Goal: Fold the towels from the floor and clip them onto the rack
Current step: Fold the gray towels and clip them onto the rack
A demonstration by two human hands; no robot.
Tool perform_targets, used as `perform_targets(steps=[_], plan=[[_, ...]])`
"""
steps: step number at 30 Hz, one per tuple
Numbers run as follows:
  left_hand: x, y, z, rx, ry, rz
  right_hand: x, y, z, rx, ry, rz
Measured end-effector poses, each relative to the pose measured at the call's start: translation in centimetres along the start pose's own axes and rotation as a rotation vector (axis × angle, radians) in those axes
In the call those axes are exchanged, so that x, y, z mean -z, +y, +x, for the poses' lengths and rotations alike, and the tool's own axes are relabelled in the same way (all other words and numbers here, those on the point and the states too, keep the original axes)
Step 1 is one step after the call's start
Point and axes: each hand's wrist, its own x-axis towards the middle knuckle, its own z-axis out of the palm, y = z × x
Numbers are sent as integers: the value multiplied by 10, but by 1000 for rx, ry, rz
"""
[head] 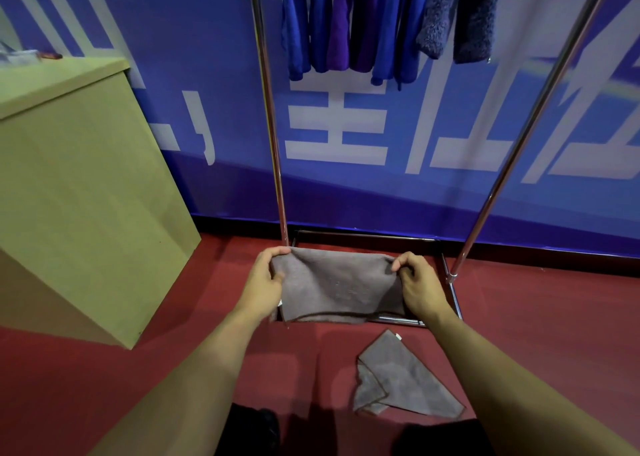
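- Rack uprights (pixel 273 136) and base bars (pixel 450 292) flank the open floor (pixel 207 379).
- Cabinet (pixel 79 192) blocks the left side.
- Hanging garments (pixel 381 22) fill the upper rack span.

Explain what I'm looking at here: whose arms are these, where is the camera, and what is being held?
There is no machine; a person works with bare hands. The single picture comes from a wide-angle camera on the person's head, looking forward and down, so both arms reach in from the bottom. The left hand and right hand each pinch an upper corner of a grey towel, held up and hanging between them. A second grey towel lies crumpled on the red floor. Behind stands a metal rack, with blue and purple cloths hanging near its top. At left is a tan cabinet.
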Motion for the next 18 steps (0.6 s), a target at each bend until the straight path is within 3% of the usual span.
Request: perform_targets(steps=[8,14,18], plan=[[7,-1,0,83,-1,12,1,2,-5,-347,-199,191],[5,-1,-1,51,-19,51,0,-2,-8,-140,-240,-17],[5,0,0,28,24,83,0,-3,-6,6,-182,27]])
